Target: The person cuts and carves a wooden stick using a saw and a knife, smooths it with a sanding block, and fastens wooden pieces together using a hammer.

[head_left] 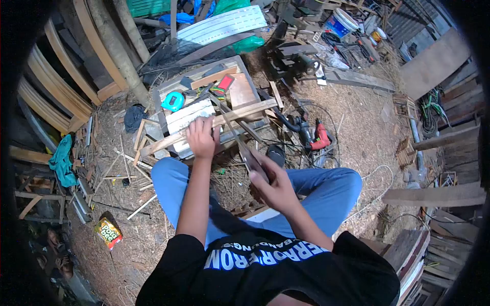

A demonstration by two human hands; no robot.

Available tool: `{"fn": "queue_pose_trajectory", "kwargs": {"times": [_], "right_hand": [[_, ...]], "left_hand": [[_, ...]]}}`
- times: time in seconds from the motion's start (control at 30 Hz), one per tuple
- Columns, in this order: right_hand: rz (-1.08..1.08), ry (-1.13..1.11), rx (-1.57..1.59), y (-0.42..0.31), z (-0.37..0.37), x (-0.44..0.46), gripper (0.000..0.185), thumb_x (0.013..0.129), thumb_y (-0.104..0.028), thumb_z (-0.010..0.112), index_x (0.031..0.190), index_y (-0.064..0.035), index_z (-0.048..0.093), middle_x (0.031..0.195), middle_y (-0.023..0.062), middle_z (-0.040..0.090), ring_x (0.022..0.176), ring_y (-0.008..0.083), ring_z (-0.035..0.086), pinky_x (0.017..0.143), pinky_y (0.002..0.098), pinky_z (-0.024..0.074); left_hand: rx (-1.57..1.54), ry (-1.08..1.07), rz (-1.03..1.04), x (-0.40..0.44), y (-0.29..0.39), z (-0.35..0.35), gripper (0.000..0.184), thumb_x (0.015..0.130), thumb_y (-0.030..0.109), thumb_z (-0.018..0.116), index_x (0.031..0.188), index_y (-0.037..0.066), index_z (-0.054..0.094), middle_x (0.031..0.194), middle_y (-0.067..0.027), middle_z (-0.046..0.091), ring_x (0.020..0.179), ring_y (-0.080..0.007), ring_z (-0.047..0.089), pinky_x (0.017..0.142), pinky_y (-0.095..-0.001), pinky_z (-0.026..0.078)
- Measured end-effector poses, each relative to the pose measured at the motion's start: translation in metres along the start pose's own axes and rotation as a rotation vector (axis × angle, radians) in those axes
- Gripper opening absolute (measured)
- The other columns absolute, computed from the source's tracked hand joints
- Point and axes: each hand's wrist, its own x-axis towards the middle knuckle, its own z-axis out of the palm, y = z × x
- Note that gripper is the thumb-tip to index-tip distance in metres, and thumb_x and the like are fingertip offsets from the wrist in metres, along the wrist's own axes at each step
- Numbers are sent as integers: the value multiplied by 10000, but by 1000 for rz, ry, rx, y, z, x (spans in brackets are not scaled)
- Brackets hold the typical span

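A low worktop with a long wooden strip lying across it.
The right hand grips what looks like a handsaw, though its blade is hard to see; it slants across the strip. The left hand holds the strip, fingers bent over it. A red power drill lies on the ground to the right. A teal tape measure sits past the strip.

Tan wooden strip, red drill, apparently grey saw
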Motion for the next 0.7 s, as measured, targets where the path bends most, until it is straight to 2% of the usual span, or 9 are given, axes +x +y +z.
{"fn": "queue_pose_trajectory", "kwargs": {"times": [0.1, 0.17, 0.2, 0.27, 0.37, 0.43, 0.6, 0.7], "right_hand": [[131, 27, 35, -40, 6, 8, 590, 1040, -143, 676, 1563, 45, 477, 1490, 229, 617, 1382, 254, 586, 1163, 366, 433], [-127, 93, -122, 12, 7, 6, 591, 1041, -155, 681, 1560, 46, 480, 1472, 232, 628, 1373, 263, 594, 1156, 375, 443], [-161, 66, -208, 37, 5, -3, 586, 1047, -155, 677, 1561, 43, 478, 1464, 234, 631, 1379, 275, 593, 1158, 374, 440], [-53, 86, -161, 104, 5, -19, 541, 1053, -121, 665, 1551, 18, 506, 1418, 206, 653, 1307, 244, 627, 1113, 359, 473], [-4, 186, -38, 133, 1, -25, 496, 1062, -97, 648, 1536, 0, 533, 1323, 138, 683, 1138, 163, 662, 988, 294, 518], [-24, 229, -4, 124, -2, -30, 455, 1073, -92, 631, 1513, -4, 556, 1214, 75, 698, 1001, 84, 638, 856, 229, 515], [-43, 267, -2, 123, 2, -4, 439, 1074, -116, 630, 1488, 19, 573, 1212, 103, 715, 1058, 140, 657, 928, 279, 524], [-241, 249, -50, 125, 10, 21, 442, 1066, -136, 641, 1468, 39, 583, 1254, 130, 720, 1113, 178, 672, 977, 307, 523]], "left_hand": [[-12, -7, -17, -1, 6, -4, 345, 894, 334, 755, 1178, 139, 731, 1087, -72, 646, 1037, -310, 595, 899, -470, 434], [8, 5, -6, 3, 6, -6, 338, 899, 328, 752, 1179, 140, 729, 1101, -69, 650, 1046, -306, 595, 906, -468, 433], [-29, -9, -15, 3, 4, -6, 352, 883, 305, 757, 1194, 145, 718, 1143, -67, 649, 1097, -307, 591, 924, -462, 424], [-15, -3, -17, 3, 5, -5, 346, 885, 299, 756, 1190, 143, 712, 1146, -64, 650, 1095, -305, 591, 921, -461, 424], [9, -30, -27, 2, 7, -7, 339, 901, 314, 754, 1187, 138, 707, 1157, -56, 654, 1113, -289, 588, 947, -454, 419], [10, -42, -35, 2, 7, -8, 337, 903, 314, 752, 1185, 136, 706, 1159, -56, 655, 1112, -288, 588, 950, -454, 419], [14, -3, -41, 1, 7, -4, 326, 893, 314, 760, 1170, 144, 736, 1111, -54, 642, 1079, -285, 583, 943, -453, 416], [30, -16, -44, 0, 8, -7, 332, 886, 302, 770, 1180, 152, 735, 1090, -58, 632, 1069, -286, 579, 939, -455, 416]]}}
